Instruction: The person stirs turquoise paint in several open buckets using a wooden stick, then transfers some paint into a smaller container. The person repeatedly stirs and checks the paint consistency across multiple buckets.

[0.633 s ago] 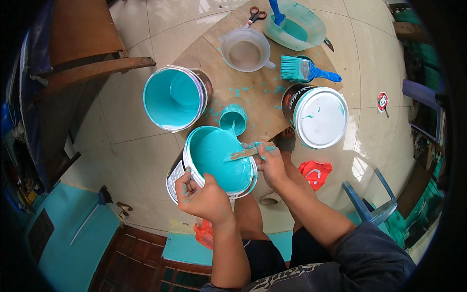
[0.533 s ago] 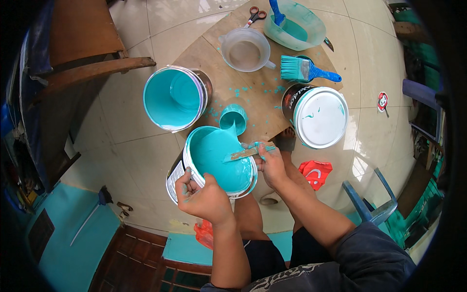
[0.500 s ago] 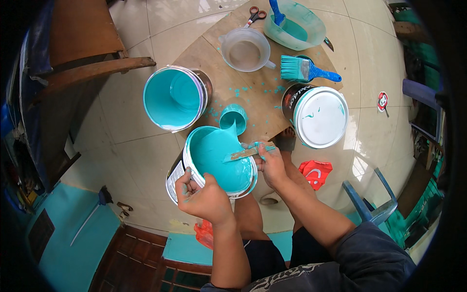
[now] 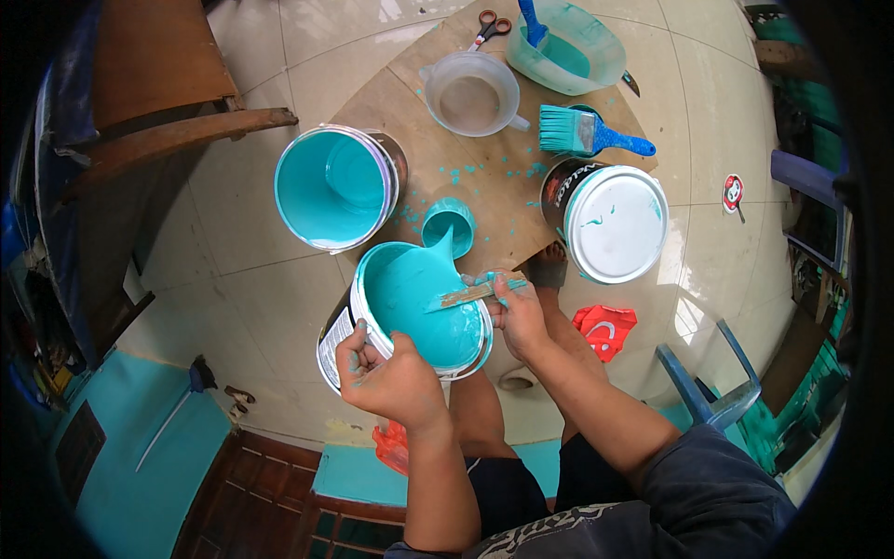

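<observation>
A white-rimmed paint bucket point(image 4: 391, 293) of turquoise paint is tilted away from me between my hands. Thick paint runs over its far lip into a small turquoise-coated cup point(image 4: 435, 229) on the board. My left hand point(image 4: 389, 377) is closed on the bucket's near left rim, paint smears on its fingers. At the right rim, my right hand point(image 4: 521, 317) pinches a flat wooden stick point(image 4: 470, 293), whose paint-coated end reaches over the paint; its lower fingers press against the bucket's side, partly hidden.
An open bucket point(image 4: 331, 186), turquoise inside, stands left on the board point(image 4: 503, 200). A lidded bucket point(image 4: 617, 224) stands right, a wide paintbrush point(image 4: 596, 135) behind it. Farther back are a jug point(image 4: 470, 98), scissors point(image 4: 487, 30) and a paint tub point(image 4: 596, 70). A blue stool point(image 4: 717, 391) is at right.
Paint keeps flowing from the tilted bucket into the cup. My hands, the bucket and the stick hold nearly the same position.
</observation>
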`<state>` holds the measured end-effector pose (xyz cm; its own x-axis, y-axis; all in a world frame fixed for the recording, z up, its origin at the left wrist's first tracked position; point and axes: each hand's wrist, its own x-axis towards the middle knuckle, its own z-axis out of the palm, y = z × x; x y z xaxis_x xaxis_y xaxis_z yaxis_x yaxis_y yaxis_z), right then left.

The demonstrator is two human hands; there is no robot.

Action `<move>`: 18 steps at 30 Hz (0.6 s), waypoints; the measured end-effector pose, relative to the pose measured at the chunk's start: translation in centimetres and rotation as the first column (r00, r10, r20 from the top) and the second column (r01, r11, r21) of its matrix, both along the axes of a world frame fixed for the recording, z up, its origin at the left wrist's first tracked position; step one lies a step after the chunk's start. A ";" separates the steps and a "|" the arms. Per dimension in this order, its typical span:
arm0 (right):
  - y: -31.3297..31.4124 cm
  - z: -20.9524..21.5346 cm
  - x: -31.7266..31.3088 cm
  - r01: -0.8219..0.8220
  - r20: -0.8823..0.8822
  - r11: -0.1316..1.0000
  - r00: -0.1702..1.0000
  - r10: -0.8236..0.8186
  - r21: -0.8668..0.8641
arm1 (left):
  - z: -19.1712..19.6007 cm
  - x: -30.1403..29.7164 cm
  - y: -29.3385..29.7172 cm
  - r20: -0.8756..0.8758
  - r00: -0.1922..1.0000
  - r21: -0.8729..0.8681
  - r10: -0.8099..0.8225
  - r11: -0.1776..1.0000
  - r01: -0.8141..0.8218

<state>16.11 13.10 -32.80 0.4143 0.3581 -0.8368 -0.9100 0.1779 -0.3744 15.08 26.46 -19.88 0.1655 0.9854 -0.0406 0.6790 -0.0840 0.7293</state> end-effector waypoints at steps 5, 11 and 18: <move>0.6 0.7 0.2 0.029 -0.040 0.998 0.999 -0.031 -0.051 | 0.2 0.1 0.2 -0.047 0.998 -0.040 0.040 0.998 -0.042; 0.8 0.9 0.1 0.046 -0.052 0.998 0.998 -0.048 -0.042 | 0.2 0.3 0.3 -0.063 0.997 -0.037 0.050 0.998 -0.053; 0.8 0.7 -0.1 0.076 -0.048 0.995 0.996 -0.079 -0.058 | 0.5 0.4 0.2 -0.063 0.996 -0.098 0.065 0.993 -0.071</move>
<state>15.99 13.94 -32.08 0.3961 0.2789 -0.8749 -0.9122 0.2286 -0.3401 15.45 26.66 -19.42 0.0925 0.9847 -0.1477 0.7234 0.0355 0.6895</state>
